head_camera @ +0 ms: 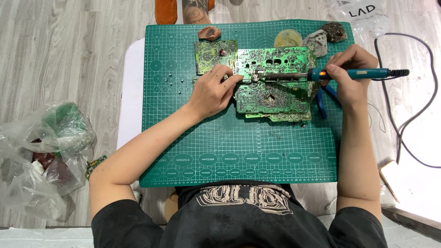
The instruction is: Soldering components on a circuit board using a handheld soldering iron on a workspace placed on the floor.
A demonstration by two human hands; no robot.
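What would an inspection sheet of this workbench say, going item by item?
Surface: green cutting mat on a white table.
Job's things: stacked green circuit boards; teal soldering iron, tip on the top board.
Clutter: blue-handled pliers, small screws, round tin, grey rocky lumps, brown lump.
Grips: left hand steadies the board at the tip; right hand holds the iron.
Cables: black cord runs from the iron across the floor.
Surroundings: plastic bag of scraps on wood-look floor, another person's leg beyond the mat.
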